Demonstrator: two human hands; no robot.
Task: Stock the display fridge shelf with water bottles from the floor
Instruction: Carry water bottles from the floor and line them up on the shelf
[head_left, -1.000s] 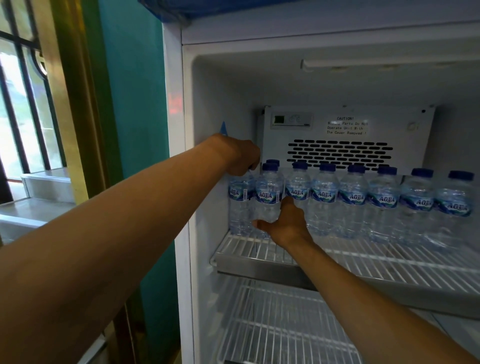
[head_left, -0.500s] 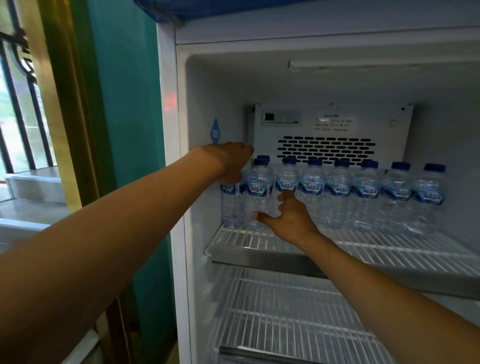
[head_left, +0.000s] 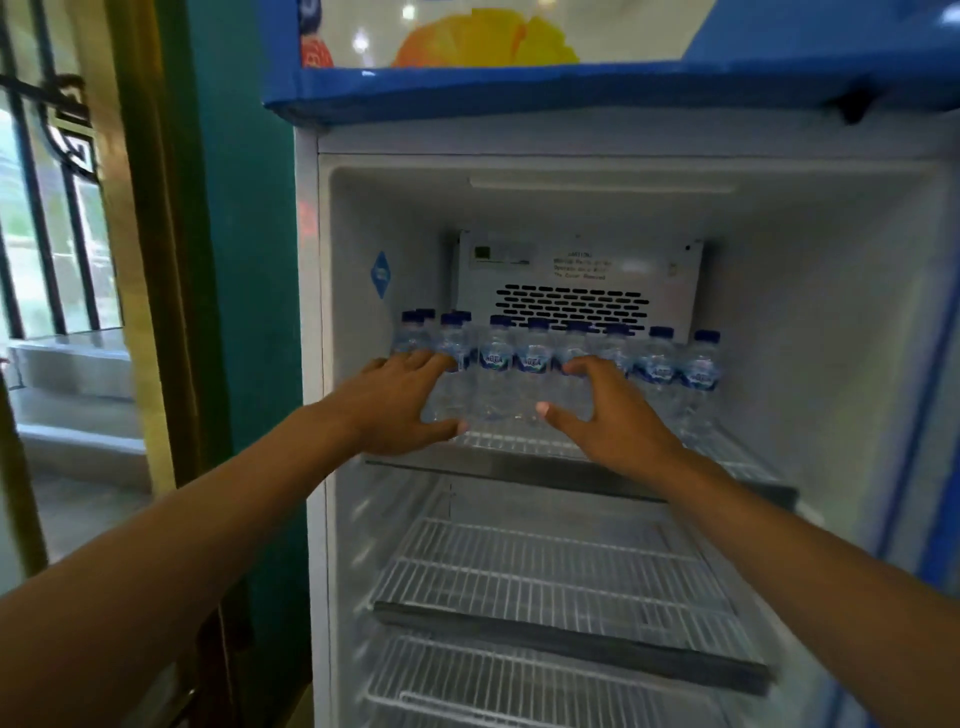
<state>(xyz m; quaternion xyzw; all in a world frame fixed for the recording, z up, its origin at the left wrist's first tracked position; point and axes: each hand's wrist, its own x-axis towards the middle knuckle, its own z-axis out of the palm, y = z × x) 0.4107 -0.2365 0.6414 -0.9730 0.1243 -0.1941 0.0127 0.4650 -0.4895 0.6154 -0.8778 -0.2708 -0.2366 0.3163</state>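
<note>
Several small clear water bottles (head_left: 532, 364) with blue caps and blue labels stand in a row at the back of the fridge's top wire shelf (head_left: 519, 441). My left hand (head_left: 402, 402) is spread open in front of the leftmost bottles, fingertips at their labels. My right hand (head_left: 605, 410) is open in front of the bottles in the middle of the row, thumb pointing left. Neither hand holds a bottle. The two hands hide the lower parts of some bottles.
The open fridge has a white vent panel (head_left: 576, 283) at the back and two bare wire shelves (head_left: 545, 582) below. A teal wall (head_left: 234, 260) and a barred window (head_left: 47, 208) lie to the left. A blue header (head_left: 571, 88) tops the fridge.
My view pulled back from the fridge. My left hand dropped from the top of the leftmost bottle to the front of the row; my right hand shifted right, and both are spread open.
</note>
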